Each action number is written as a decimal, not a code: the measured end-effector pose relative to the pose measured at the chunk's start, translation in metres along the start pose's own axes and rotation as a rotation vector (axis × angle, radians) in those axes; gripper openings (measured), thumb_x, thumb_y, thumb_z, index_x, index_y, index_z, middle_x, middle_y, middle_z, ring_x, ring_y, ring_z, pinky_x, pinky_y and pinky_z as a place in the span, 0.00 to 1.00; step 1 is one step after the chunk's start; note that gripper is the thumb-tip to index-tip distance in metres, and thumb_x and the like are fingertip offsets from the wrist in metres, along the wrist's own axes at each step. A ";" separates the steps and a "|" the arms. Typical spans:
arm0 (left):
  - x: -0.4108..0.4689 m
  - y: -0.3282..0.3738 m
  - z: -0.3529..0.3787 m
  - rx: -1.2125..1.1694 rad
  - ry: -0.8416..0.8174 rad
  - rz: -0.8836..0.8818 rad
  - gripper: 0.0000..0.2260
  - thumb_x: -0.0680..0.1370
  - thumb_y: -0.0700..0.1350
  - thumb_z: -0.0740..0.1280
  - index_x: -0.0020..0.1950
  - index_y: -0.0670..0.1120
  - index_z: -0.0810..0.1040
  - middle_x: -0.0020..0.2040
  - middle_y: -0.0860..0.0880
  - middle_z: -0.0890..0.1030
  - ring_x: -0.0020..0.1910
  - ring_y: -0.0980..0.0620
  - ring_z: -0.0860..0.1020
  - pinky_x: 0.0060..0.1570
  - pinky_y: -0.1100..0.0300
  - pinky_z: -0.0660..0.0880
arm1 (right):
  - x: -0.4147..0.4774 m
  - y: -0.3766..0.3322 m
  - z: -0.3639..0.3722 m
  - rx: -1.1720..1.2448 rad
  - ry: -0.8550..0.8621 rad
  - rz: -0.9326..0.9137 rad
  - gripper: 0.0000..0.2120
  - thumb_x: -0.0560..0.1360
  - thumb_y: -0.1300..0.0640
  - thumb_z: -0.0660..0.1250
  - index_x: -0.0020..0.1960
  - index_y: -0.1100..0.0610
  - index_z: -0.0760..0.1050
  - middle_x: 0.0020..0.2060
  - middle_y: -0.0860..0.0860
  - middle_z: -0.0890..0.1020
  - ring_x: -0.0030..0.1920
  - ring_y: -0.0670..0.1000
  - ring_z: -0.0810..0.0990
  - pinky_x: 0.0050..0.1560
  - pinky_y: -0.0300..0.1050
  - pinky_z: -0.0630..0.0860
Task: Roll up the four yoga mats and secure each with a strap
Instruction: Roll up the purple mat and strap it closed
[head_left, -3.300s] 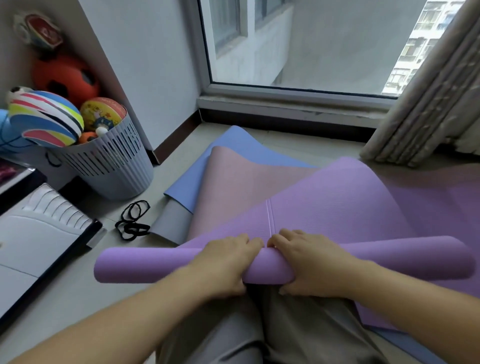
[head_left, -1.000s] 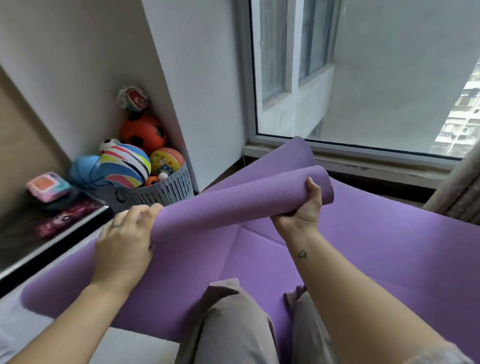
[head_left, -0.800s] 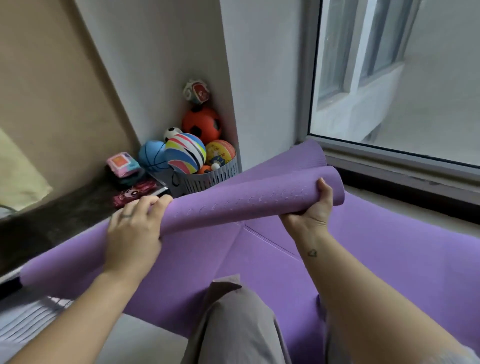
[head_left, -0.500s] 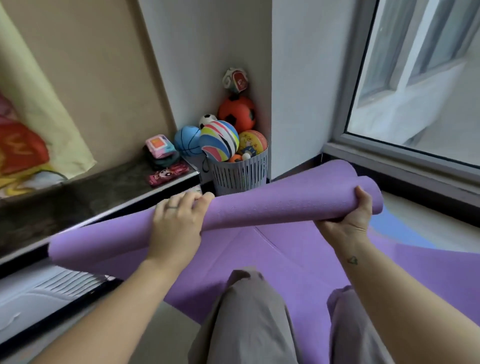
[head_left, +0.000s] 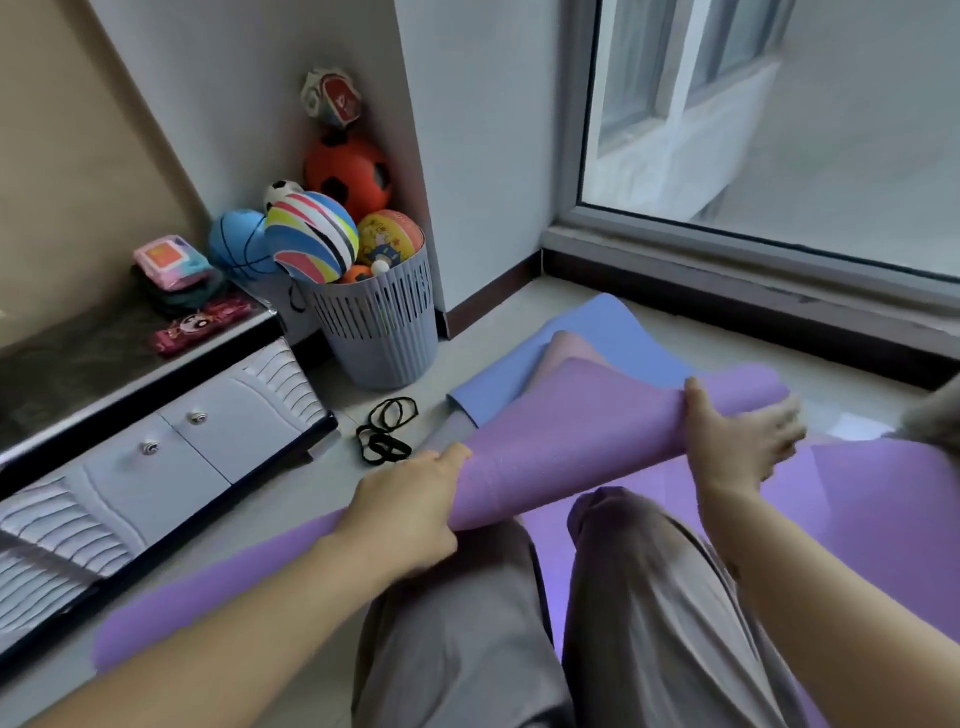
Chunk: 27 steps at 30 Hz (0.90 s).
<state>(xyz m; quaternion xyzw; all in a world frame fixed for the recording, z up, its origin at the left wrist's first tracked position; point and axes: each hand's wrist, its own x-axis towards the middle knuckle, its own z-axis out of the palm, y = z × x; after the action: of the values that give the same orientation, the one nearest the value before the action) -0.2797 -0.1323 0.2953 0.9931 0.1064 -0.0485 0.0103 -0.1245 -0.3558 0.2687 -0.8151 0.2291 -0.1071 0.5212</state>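
Note:
A purple yoga mat (head_left: 571, 447), loosely rolled, lies slanted above my knees, and its unrolled part spreads on the floor to the right. My left hand (head_left: 410, 512) grips the near, wider part of the roll. My right hand (head_left: 737, 441) is at the far end, thumb up against the roll, fingers spread and blurred. Beyond the roll lie a blue mat (head_left: 597, 348), a pink mat (head_left: 563, 345) on top of it, and a grey edge underneath. Several black straps (head_left: 387, 428) lie on the floor left of the mats.
A grey slatted basket (head_left: 384, 332) full of balls stands in the corner. A low white cabinet (head_left: 182, 447) with a dark top runs along the left. A window sill (head_left: 753, 270) and a curtain edge bound the far side and right.
The roll has come down from chest height towards my knees and loosened. My right hand has gone from gripping the end to spread fingers. The view has tilted down.

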 end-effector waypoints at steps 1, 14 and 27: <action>0.000 0.004 0.000 0.014 -0.020 0.015 0.33 0.71 0.42 0.65 0.73 0.55 0.57 0.62 0.52 0.73 0.61 0.48 0.74 0.44 0.56 0.68 | -0.008 0.001 -0.002 -0.047 0.038 -0.256 0.44 0.72 0.46 0.71 0.77 0.61 0.51 0.76 0.59 0.55 0.75 0.59 0.54 0.72 0.56 0.52; -0.024 0.021 -0.005 0.103 -0.132 0.176 0.28 0.72 0.42 0.65 0.69 0.53 0.60 0.59 0.49 0.74 0.58 0.45 0.75 0.42 0.55 0.66 | -0.088 -0.002 -0.014 -0.952 -0.890 -1.434 0.27 0.68 0.47 0.69 0.64 0.52 0.65 0.52 0.50 0.75 0.51 0.55 0.76 0.44 0.47 0.69; 0.003 0.030 -0.014 0.144 0.226 0.352 0.39 0.56 0.41 0.79 0.63 0.51 0.67 0.45 0.49 0.78 0.42 0.45 0.80 0.39 0.54 0.75 | -0.070 -0.041 -0.039 -1.123 -0.679 -1.459 0.19 0.70 0.53 0.65 0.58 0.54 0.63 0.48 0.52 0.76 0.47 0.57 0.78 0.39 0.47 0.68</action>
<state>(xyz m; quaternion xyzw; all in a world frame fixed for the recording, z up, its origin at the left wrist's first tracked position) -0.2692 -0.1608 0.3090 0.9936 -0.0718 0.0580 -0.0644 -0.1909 -0.3389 0.3270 -0.8734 -0.4755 -0.0383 -0.0981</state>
